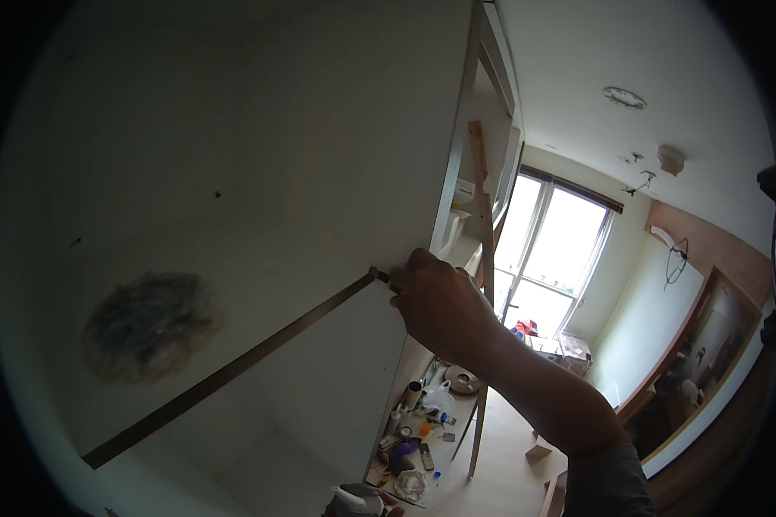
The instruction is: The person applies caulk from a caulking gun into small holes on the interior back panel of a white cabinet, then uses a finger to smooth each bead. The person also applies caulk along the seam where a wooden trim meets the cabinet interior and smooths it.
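Note:
My right hand [444, 302] reaches up from the lower right with its fingers closed around a small dark tool with a yellowish part [387, 282]. Most of the tool is hidden by the fingers. Its tip meets the upper end of a narrow brown edge strip [233, 370], which slants across a white panel [345, 112]. At the bottom edge, a few fingertips of my left hand [394, 510] show beside a grey and white rounded object [355, 501]. The rest of that hand is cut off, and its grip cannot be made out.
A dark smudged patch [153, 326] marks the white surface at left. Below right, a cluttered worktop [444, 444] carries a roll of brown banding [462, 380], a plastic bag [438, 395] and several small items. A long wooden strip [488, 250] stands beyond, before a bright window [560, 233].

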